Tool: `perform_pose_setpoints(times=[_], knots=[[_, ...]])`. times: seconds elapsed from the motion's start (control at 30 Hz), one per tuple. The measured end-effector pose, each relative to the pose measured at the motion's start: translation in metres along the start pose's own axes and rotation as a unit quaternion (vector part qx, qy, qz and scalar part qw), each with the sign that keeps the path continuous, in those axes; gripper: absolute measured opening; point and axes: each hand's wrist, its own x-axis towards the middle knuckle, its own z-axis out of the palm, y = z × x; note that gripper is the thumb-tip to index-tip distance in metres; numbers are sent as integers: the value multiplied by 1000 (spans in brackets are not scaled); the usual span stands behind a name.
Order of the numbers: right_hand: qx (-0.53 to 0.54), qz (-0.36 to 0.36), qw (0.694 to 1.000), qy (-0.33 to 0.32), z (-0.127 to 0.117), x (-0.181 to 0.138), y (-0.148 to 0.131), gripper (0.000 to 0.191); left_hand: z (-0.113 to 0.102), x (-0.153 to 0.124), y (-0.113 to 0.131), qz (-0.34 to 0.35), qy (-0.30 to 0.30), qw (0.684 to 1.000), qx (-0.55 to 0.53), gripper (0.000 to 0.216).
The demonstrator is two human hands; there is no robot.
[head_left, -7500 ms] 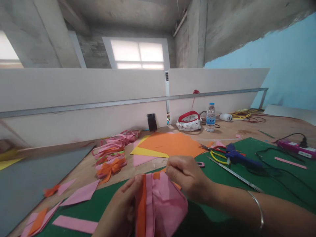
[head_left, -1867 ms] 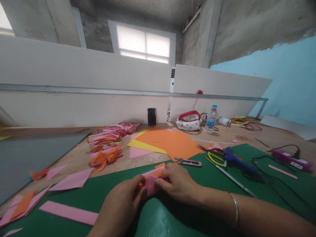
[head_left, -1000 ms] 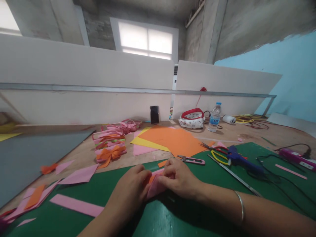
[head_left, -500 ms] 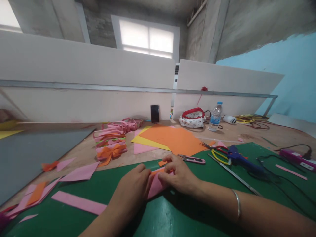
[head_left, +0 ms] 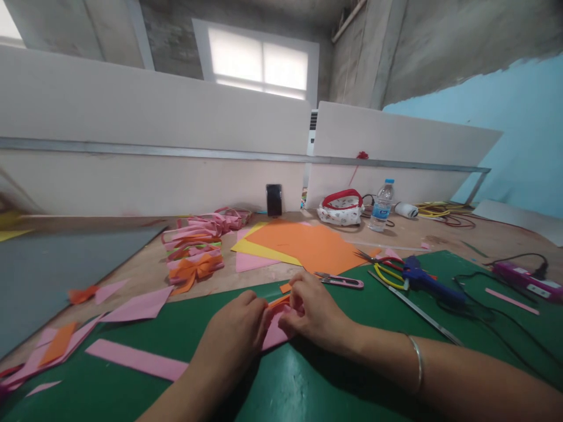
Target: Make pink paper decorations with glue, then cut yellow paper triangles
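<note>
Both my hands meet over a folded pink and orange paper piece that rests on the green cutting mat. My left hand curls its fingers onto the piece's left end. At the right end, my right hand pinches the paper between thumb and fingers; a thin bangle circles that wrist. Most of the paper is hidden under the fingers.
A long pink strip lies on the mat at left. Thread snips, scissors, a blue glue gun and a metal ruler lie to the right. Orange sheets, finished bows, a bottle and a phone are farther back.
The paper piece came down from in front of me onto the mat. Both hands stayed on it, pressing and folding with small finger shifts over the last second.
</note>
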Motion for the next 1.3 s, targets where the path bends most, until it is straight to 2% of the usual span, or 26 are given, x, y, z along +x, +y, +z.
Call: perform_pose_setpoints(times=[0.2, 0.37, 0.6, 0.67, 0.8, 0.83, 0.87, 1.0, 1.17, 1.3], knots=[[-39, 3, 999, 23, 0, 2, 4, 41, -1, 1, 2, 2, -2, 1000, -5, 37], [-80, -55, 995, -20, -3, 6, 9, 13, 1, -3, 1, 7, -11, 1000, -12, 35], [-100, -86, 990, -50, -8, 13, 10, 17, -5, -8, 3, 15, -20, 998, -50, 36], [-86, -102, 988, -75, -17, 15, 9, 21, -5, -9, 3, 9, -13, 998, -62, 41], [-68, -124, 979, -150, -41, 14, 6, 55, -3, -7, 2, -6, -4, 996, -84, 41], [-73, -116, 976, -168, -45, 14, 5, 57, -3, -6, 2, -9, -1, 996, -89, 39], [-78, -105, 975, -182, -48, 14, 5, 54, -3, -5, 2, -10, 1, 995, -96, 37], [-75, -86, 976, -188, -45, 15, 7, 20, -3, -3, 0, -17, 6, 991, -132, 31], [-29, -82, 980, -179, -38, 18, 12, 18, -1, -3, -4, -18, -3, 978, -208, 36], [7, -77, 985, -155, -40, 18, 14, 20, -2, -2, -5, -23, -3, 960, -280, 24]])
